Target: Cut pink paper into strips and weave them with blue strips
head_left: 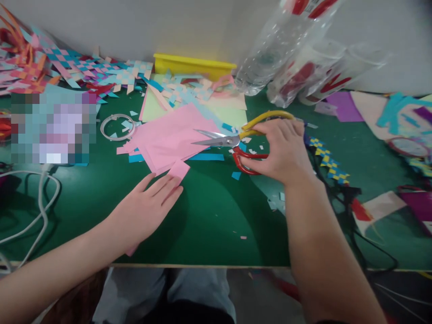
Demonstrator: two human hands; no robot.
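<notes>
Hands at a green worktop, scissors by pink paper.

Nearest, left hand flat and open, fingertips on a small pink paper strip. Beyond, right hand curled around the handles of yellow-and-red metal scissors, blades nearly shut, tips over pink paper sheets. Farther back, woven paper strips, yellow plastic tray, clear plastic bottles.

Shiny metal scissors, matt paper

Work surface: a green-topped table with a pale front edge, set against a plain off-white wall. Lighting is even, with soft shadows on the tabletop. Floor below is mostly hidden.
</notes>
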